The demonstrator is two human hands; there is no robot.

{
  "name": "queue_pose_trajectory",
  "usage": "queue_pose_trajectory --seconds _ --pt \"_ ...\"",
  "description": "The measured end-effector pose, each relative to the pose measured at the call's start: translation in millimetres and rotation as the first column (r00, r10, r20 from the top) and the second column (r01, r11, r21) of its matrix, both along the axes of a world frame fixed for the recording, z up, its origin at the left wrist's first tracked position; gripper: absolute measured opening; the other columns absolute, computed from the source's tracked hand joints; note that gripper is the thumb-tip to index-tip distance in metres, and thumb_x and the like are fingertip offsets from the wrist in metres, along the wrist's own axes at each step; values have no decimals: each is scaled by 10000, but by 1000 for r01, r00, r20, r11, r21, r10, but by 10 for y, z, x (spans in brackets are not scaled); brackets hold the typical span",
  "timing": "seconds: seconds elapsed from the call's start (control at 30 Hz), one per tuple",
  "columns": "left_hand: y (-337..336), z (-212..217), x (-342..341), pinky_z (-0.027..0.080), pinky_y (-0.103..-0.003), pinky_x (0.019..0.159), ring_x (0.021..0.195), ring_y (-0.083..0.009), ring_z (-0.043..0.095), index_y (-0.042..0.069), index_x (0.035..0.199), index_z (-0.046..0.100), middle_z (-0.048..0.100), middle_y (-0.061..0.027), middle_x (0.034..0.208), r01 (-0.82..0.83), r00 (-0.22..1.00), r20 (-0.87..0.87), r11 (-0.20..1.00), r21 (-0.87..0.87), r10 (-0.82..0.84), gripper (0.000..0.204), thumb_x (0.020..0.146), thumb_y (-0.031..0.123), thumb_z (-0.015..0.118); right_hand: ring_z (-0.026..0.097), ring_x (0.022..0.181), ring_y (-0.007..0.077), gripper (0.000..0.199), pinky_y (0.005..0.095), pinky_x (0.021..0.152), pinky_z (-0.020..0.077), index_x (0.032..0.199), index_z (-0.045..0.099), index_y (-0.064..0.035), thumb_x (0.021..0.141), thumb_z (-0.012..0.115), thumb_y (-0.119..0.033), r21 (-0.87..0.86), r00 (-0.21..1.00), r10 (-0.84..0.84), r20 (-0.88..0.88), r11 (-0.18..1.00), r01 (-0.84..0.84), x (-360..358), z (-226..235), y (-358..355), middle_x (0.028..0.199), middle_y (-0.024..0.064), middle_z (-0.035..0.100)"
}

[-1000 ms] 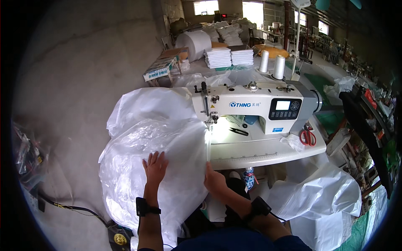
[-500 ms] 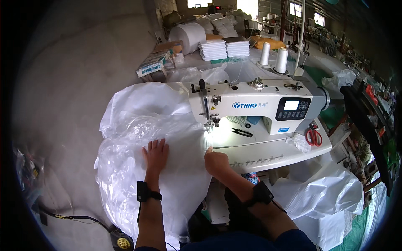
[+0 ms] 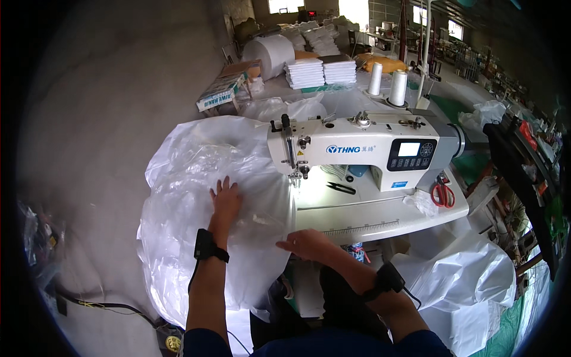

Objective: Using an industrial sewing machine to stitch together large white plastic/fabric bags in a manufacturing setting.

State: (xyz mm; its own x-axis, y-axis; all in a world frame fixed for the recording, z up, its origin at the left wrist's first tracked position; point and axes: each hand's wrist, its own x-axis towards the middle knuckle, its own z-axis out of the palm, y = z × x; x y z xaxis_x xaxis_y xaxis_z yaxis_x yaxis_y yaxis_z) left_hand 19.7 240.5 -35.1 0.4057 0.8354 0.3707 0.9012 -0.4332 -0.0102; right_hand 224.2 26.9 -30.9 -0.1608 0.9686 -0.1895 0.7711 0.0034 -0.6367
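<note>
A large white sheet with clear plastic film (image 3: 262, 214) spreads over the left end of a white sewing machine (image 3: 357, 149) and hangs down at the near side. My left hand (image 3: 226, 199) lies flat on it, fingers spread. At the sheet's near right edge, my right hand (image 3: 306, 244) is closed, thumb and fingers pinching that edge. The sheet's right side passes by the lit needle area (image 3: 297, 185), where glare hides the needle tip. Black thread snips (image 3: 341, 188) lie on the machine bed, right of the needle.
Red-handled scissors (image 3: 442, 195) and a crumpled white scrap (image 3: 421, 203) sit at the bed's right end. Two thread cones (image 3: 398, 89) stand behind the machine. Stacked white sheets (image 3: 305, 74) and a big white roll (image 3: 269, 53) are farther back. More white sheeting (image 3: 458, 268) hangs at the right.
My right hand has drawn back from beside the needle toward me and slightly left. My left hand has slid a little forward over the sheet, whose surface has shifted and wrinkled.
</note>
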Motion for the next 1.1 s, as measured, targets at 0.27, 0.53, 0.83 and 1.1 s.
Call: queue_pose_trajectory --seconds 0.27,0.53,0.83,1.1 --pt "-2446 185 -90 530 -395 830 963 -344 669 12 1134 666 686 -198 1054 562 736 630 742 -365 -248 318 936 258 626 665 806 330 482 447 751 514 877 683 -70 890 587 -542 -123 913 399 88 914 -388 -473 -480 -1404 807 144 674" --pt "-3049 -1383 -2103 455 -536 935 1150 -333 601 160 1308 575 639 -172 1225 -42 999 -26 741 -670 34 540 939 549 507 650 636 220 213 314 602 513 843 636 -8 898 695 -206 273 879 214 -427 957 -101 -155 -715 -2040 715 106 619" --pt "-3348 -654 -2503 511 -485 803 863 -405 648 24 830 688 687 -207 907 -22 981 -159 736 -677 -116 391 934 356 510 630 637 103 301 226 594 495 807 699 -4 923 685 -281 -439 708 -431 -559 879 187 -227 -628 -2301 704 60 656" --pt "-3607 -782 -386 189 -555 1163 1361 -359 397 9 1391 436 453 -157 1450 547 836 205 803 -236 -509 674 862 357 668 628 633 135 182 274 537 508 806 515 -49 914 646 -113 -100 754 -222 -619 974 204 -178 -257 -2526 706 22 556"
